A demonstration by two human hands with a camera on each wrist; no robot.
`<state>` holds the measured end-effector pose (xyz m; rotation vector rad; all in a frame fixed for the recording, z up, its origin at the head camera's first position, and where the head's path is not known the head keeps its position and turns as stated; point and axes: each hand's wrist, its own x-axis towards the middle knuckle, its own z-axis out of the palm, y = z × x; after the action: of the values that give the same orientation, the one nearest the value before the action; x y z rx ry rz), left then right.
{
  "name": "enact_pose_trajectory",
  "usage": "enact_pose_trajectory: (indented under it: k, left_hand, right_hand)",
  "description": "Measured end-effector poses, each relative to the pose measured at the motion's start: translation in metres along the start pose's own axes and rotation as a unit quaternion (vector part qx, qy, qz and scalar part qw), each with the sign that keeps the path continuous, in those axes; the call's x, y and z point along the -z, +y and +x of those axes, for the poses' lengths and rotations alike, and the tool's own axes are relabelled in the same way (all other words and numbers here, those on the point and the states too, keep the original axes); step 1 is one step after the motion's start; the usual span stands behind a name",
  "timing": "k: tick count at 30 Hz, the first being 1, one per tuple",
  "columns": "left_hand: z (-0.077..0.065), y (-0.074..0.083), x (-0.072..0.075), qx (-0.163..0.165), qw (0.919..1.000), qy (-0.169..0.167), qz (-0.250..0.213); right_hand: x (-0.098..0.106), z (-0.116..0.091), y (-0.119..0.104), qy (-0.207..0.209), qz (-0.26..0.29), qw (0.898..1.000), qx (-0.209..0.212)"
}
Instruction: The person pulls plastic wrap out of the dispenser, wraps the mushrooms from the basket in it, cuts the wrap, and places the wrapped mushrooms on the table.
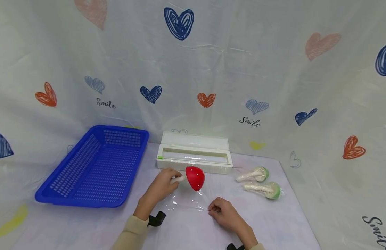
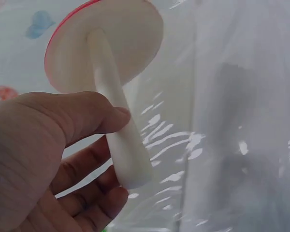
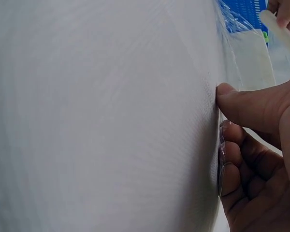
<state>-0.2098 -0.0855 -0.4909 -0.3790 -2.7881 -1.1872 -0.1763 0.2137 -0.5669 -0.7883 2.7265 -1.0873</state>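
My left hand point(image 1: 166, 182) grips a toy mushroom point(image 1: 195, 177) by its white stem, the thumb along one side and fingers round the other. Its red, white-dotted cap points right, and the pale underside point(image 2: 130, 46) shows in the left wrist view. Clear cling film point(image 1: 188, 205) lies spread beneath the mushroom, reaching forward to the white dispenser box point(image 1: 196, 167). Low at the table, my right hand point(image 1: 224, 213) pinches the film's near right edge with curled fingers; a shiny crumple of film shows at its fingertips in the right wrist view.
The dispenser's lid point(image 1: 194, 140) stands raised, with a film roll point(image 1: 194, 157) inside. On the right lie two green-capped toy mushrooms point(image 1: 250, 175) in film. A blue plastic basket point(image 1: 102, 173) sits at the left. Behind the table hangs a heart-printed curtain point(image 1: 224, 69).
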Motion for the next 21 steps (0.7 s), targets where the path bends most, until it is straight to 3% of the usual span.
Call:
enact_pose_trajectory:
  k: [6,10,18,21]
  left_hand:
    - [0.002,-0.003,-0.029,-0.029,0.9989,-0.025,0.027]
    - [0.002,-0.005,-0.04,-0.042,0.9977,-0.02,0.049]
    - [0.0,-0.011,-0.054,-0.019,0.9975,-0.019,0.066]
    - [-0.004,-0.014,-0.058,-0.014,0.9973,-0.02,0.069]
  right_hand:
    - [0.0,0.001,-0.001,0.0,-0.001,1.0,-0.004]
    - [0.0,0.0,-0.003,0.01,0.003,1.0,0.01]
    - [0.001,0.002,-0.007,0.0,0.004,1.0,-0.004]
    - [0.001,0.003,-0.01,0.018,-0.021,1.0,0.009]
